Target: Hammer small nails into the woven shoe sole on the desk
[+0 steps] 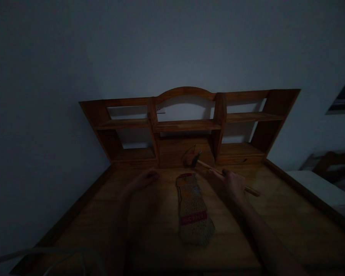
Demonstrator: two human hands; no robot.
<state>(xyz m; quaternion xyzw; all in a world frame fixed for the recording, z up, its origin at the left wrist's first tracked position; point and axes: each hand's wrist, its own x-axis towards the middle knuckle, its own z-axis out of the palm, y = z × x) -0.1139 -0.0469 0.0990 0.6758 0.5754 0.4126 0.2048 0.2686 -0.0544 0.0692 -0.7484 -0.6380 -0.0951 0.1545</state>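
Observation:
The scene is very dim. My right hand [231, 182] grips the wooden handle of a hammer [197, 161], whose metal head hangs just above the far end of a long flat patterned packet [193, 209] lying on the wooden desk [276, 214]. My left hand [143, 180] rests on the desk to the left of the packet, fingers curled; whether it holds anything is hidden by the dark.
A wooden hutch [186, 124] with shelves and small compartments stands at the back of the desk against a pale wall. A raised rim runs along both desk sides. A bed or bench [322, 189] lies at the right. A pale cable [31, 255] curves at the lower left.

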